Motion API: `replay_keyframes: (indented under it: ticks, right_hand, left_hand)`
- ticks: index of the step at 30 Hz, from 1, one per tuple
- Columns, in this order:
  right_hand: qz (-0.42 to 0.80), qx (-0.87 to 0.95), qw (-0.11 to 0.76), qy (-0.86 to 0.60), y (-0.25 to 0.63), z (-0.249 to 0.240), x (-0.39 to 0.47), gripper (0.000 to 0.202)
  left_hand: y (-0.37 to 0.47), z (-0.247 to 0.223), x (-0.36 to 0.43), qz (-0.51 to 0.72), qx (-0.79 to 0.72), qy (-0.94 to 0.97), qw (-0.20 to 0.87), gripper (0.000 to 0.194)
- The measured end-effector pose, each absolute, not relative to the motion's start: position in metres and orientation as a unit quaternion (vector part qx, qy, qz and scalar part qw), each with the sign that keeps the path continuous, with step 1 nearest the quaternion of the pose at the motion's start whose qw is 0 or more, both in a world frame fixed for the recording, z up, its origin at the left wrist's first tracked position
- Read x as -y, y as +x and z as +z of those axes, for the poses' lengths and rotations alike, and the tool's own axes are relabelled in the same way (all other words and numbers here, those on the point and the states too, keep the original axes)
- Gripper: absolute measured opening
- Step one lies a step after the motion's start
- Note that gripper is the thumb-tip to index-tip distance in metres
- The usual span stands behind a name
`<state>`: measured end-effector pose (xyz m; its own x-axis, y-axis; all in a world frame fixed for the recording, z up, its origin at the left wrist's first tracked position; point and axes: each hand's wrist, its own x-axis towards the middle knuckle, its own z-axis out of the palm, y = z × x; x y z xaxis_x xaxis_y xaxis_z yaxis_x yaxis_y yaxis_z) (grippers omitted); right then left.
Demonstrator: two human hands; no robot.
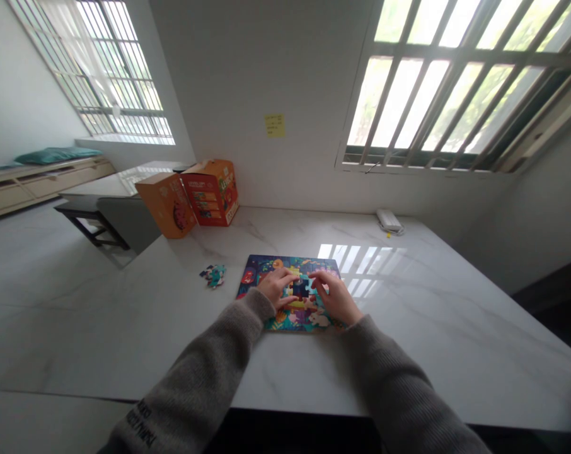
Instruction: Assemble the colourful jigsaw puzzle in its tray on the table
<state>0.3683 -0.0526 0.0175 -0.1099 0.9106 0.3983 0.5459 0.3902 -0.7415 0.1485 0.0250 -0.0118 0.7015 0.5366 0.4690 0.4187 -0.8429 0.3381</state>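
Note:
A colourful jigsaw puzzle (292, 320) with animals and plants lies flat on the white table, most of its picture filled in. Near its middle is a dark gap (300, 289) showing the board beneath. My left hand (276, 287) rests on the puzzle left of the gap, thumb and fingers apart. My right hand (335, 297) is at the gap's right side, its fingers bent in a pinch at a small teal puzzle piece; the fingers partly hide it. Left of the board, several loose puzzle pieces (213, 275) lie in a small pile.
An orange box (168, 205) and a red-orange puzzle box (214, 195) stand at the table's back left. A white device with a cable (389, 221) lies by the wall at the back right. A yellow note (275, 125) sticks to the wall. Window light falls on the marble-patterned table (309, 372).

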Motion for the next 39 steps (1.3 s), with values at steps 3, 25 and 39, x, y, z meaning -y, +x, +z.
replay_keyframes:
  ticks: [3,25,39]
  right_hand:
    - [0.225,0.706,0.434,-0.513,0.367,0.020,0.054,0.023]
    - [0.138,0.723,0.406,-0.541,0.379,0.016,0.048,0.023]
    - [0.133,0.755,0.386,-0.513,0.349,0.015,0.040,0.028]
  left_hand:
    - [0.147,-0.004,-0.022,0.317,-0.241,0.912,0.099,0.046]
    - [0.080,0.017,-0.060,0.339,-0.403,0.845,0.090,0.039]
    - [0.135,0.004,-0.023,0.209,-0.355,0.908,0.069,0.048]
